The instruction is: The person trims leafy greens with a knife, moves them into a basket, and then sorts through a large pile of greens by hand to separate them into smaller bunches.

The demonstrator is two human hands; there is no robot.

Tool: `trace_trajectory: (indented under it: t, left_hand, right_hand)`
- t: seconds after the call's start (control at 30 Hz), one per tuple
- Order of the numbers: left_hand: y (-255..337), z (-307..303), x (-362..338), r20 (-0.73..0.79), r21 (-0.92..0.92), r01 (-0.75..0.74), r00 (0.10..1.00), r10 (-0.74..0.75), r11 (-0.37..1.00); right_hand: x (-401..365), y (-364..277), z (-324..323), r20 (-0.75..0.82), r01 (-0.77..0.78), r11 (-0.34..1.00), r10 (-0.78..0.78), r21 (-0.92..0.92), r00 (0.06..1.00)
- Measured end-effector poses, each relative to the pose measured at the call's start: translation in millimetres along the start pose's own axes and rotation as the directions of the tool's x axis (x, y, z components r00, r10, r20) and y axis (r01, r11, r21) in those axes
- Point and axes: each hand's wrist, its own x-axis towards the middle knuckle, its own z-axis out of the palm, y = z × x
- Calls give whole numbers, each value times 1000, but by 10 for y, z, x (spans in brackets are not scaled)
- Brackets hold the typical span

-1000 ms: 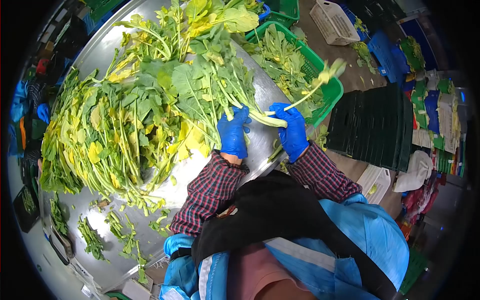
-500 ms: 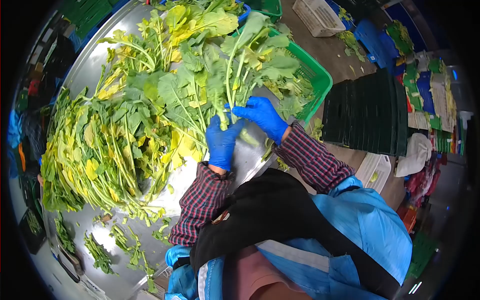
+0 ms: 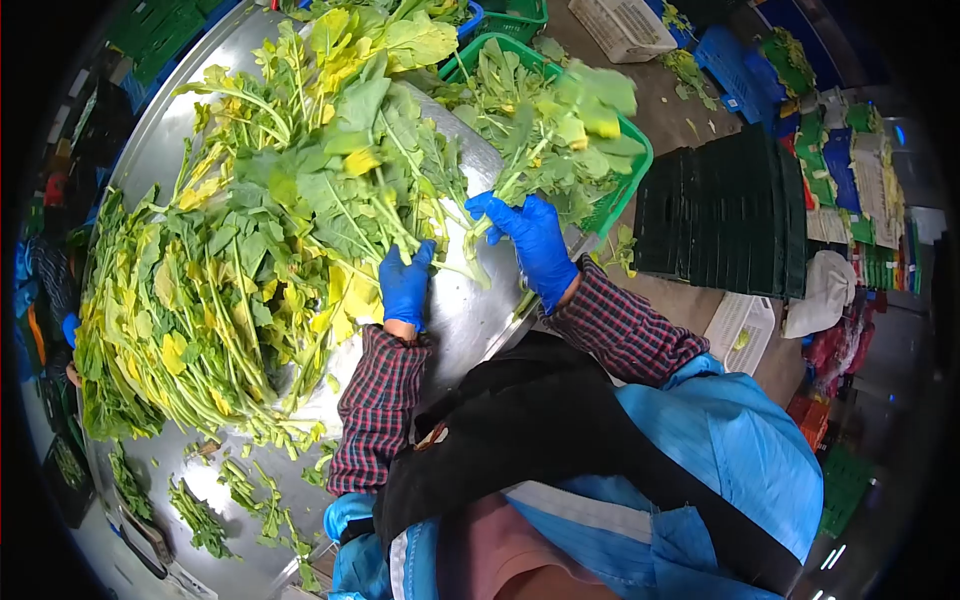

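Observation:
My left hand [image 3: 405, 287], in a blue glove, is closed around the cut ends of some leafy green stalks [image 3: 345, 205] at the near edge of the pile. To its right, my gloved right hand [image 3: 535, 240] pinches the stem of another leafy green [image 3: 590, 120], whose leaves are smeared by motion above a green crate [image 3: 635, 190]. A large heap of green and yellowing leafy greens [image 3: 200, 310] spreads over the metal table [image 3: 465, 315] to the left of both hands. One pale stem [image 3: 478, 262] lies between the hands.
Trimmed leaf scraps [image 3: 200, 515] lie at the table's near left, by a knife-like tool [image 3: 145, 540]. Dark stacked crates [image 3: 720, 215] stand on the floor at right, with a white crate [image 3: 742, 325] beside them. Another person's arm shows at the far left edge.
My hands have moved apart: the left went left with stalks, the right swung one leafy green rightward over the green crate. Before, both hands were together on the bunch.

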Motion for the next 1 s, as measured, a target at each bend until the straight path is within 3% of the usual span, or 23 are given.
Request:
trace_trajectory:
  t: [0.03, 0.07, 0.1, 0.17, 0.27, 0.43, 0.67, 0.7, 0.73, 0.77, 0.8, 0.87, 0.9, 0.93, 1.0]
  left_hand:
    - [-43, -22, 49, -73, 271, -118, 987, 142, 955]
    - [-23, -31, 67, -112, 526, -195, 949, 295, 828]
    - [-9, -51, 64, -123, 523, -191, 947, 295, 831]
    - [58, -78, 67, -47, 694, -225, 934, 355, 684]
    - [96, -51, 67, 14, 731, -256, 932, 361, 633]
    - [87, 56, 27, 39, 722, -301, 917, 398, 623]
    - [36, 91, 69, 71, 720, -352, 895, 441, 598]
    - [30, 84, 83, 71, 721, -345, 900, 430, 602]
    - [-105, -20, 98, 94, 803, -308, 911, 402, 511]
    - [-244, -125, 121, 87, 817, -295, 913, 399, 495]
    - [-306, -196, 158, 96, 833, -295, 910, 403, 468]
    - [-178, -207, 137, 57, 785, -322, 888, 456, 529]
    - [-100, -198, 187, 18, 758, -320, 881, 473, 568]
    - [-34, -217, 213, -27, 733, -312, 875, 483, 605]
    - [245, -215, 189, -79, 313, -324, 928, 365, 893]
  right_hand:
    - [16, 1, -30, -14, -51, 998, 51, 32, 999]
    - [38, 4, -55, -17, -102, 993, 103, 63, 994]
    - [49, 1, -73, -7, -77, 993, 78, 88, 997]
    - [10, -57, -52, -13, -76, 993, 78, 89, 997]
    - [-48, -175, -27, -44, -83, 993, 87, 87, 995]
    - [-122, -215, -36, -67, 89, 992, -83, 94, 994]
    - [-174, -260, -92, -135, 47, 981, -21, 190, 991]
    - [-148, -277, -129, -140, 115, 964, -83, 240, 987]
    - [-117, -302, -179, -148, 180, 941, -142, 287, 979]
    - [-53, -534, -226, -217, 353, 897, -300, 268, 929]
    - [36, -732, -303, -296, 359, 896, -280, 261, 913]
    - [180, -814, -442, -97, 198, 968, -185, 156, 978]
    - [227, -701, -446, -90, 100, 980, -86, 171, 992]
    - [242, -639, -431, -82, 105, 980, -92, 172, 992]
    - [219, -461, -357, 9, -132, 990, 133, -40, 991]
